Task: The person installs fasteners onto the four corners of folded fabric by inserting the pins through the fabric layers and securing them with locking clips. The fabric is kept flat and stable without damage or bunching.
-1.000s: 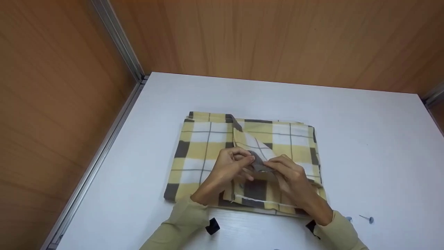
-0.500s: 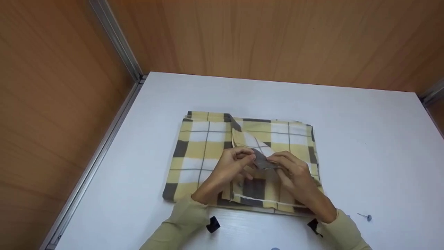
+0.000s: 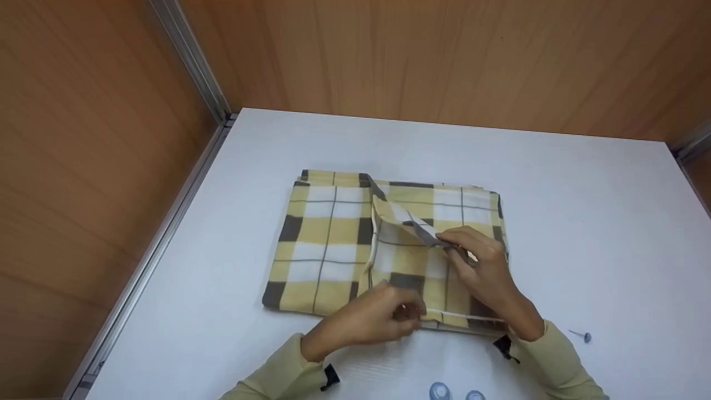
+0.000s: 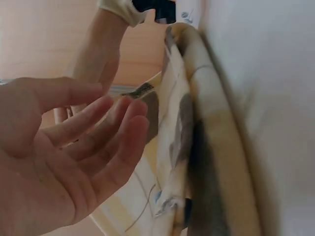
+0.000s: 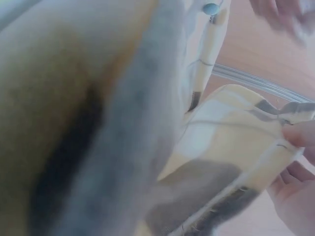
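Note:
A folded plaid cloth in yellow, white and dark grey lies on the white table, its layers parted along the near right side. My right hand pinches the raised edge of the top layer between thumb and fingers. Over the near edge of the cloth hovers my left hand, fingers loosely bent. Nothing is between those fingers in the left wrist view, where the left hand is beside the upright cloth layers. A round blue pin head sits on the cloth in the right wrist view.
A blue-headed pin with a thin shank lies on the table right of the cloth. Two round blue heads show at the bottom edge. Wooden panels close off the back and left of the table.
My left hand has let go of the cloth edge and moved down toward the near side. The right hand keeps its pinch, and the freed part of the flap has dropped open somewhat.

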`<state>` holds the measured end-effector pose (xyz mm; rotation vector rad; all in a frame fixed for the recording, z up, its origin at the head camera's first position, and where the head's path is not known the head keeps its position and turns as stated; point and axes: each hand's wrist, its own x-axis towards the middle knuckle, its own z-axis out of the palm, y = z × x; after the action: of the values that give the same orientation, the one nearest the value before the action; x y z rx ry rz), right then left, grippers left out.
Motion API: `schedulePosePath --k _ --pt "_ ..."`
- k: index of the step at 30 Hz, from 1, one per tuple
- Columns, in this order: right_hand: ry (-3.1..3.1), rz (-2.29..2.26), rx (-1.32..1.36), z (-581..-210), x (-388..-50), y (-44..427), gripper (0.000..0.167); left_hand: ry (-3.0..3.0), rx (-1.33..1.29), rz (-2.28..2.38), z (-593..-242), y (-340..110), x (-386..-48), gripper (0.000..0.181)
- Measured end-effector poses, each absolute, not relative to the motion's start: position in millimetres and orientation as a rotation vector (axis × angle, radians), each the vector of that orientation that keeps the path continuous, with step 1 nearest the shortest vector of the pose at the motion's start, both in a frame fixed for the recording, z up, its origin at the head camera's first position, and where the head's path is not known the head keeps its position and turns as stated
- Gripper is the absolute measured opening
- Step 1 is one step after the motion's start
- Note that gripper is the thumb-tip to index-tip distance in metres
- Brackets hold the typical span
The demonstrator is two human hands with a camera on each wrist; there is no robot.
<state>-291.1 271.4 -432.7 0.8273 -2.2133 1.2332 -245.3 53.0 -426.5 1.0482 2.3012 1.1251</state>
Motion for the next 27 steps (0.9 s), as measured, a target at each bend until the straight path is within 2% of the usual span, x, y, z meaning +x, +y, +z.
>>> schedulePosePath --k 6,12,27 --pt "-2.204 1.209 0.836 -426.9 -289.8 271.0 0.026 2.295 1.354 0.692 -442.3 66.1 -219.2 0.032" --pt "-2.192 1.191 0.857 -423.3 -285.8 270.2 0.026 2.288 1.36 0.567 -459.6 73.7 -201.8 0.042" --pt "-2.166 1.232 0.894 -424.2 -287.7 269.7 0.028 2.314 1.345 0.629 -474.6 84.6 -192.6 0.019"
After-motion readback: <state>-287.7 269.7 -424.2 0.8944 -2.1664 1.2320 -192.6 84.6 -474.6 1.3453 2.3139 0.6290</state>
